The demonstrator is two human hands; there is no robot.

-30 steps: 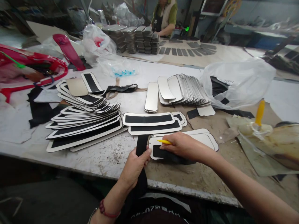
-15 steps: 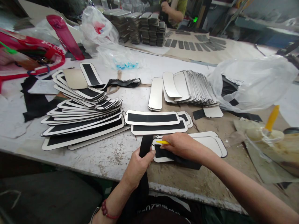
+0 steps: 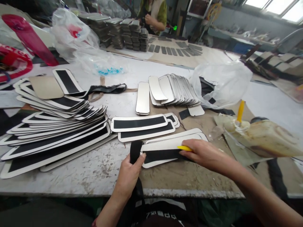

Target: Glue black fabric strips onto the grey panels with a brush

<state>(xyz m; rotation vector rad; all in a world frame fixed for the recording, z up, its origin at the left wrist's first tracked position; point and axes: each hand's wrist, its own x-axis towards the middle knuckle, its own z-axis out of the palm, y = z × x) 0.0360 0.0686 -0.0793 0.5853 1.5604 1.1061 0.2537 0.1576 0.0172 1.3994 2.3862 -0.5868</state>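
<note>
My left hand (image 3: 127,176) pinches a black strip (image 3: 135,152) at the left end of a white rounded panel (image 3: 153,163), its thumb on the panel's edge. Part of the black band hangs below that hand. Along the panel's length lies a flat black strip piece (image 3: 162,154). My right hand (image 3: 201,153) is closed around a slim yellow tool (image 3: 184,148) with a pointed end, kind unclear. It rests over the panel's right part, and its fingers hide the strip's far end. More plain white panels (image 3: 194,134) lie underneath.
Finished-looking panels with black strips form a large stack (image 3: 59,142) at left; two more panels (image 3: 139,122) lie ahead. Plain panels (image 3: 182,90) lean in a row behind. A glue-stained container (image 3: 265,135) stands right, beyond it a plastic bag (image 3: 222,82). A co-worker (image 3: 153,19) is across the table.
My right hand has slid rightward along the panel with the yellow tool, and the black strip now lies exposed along it. My view has turned to the right.
</note>
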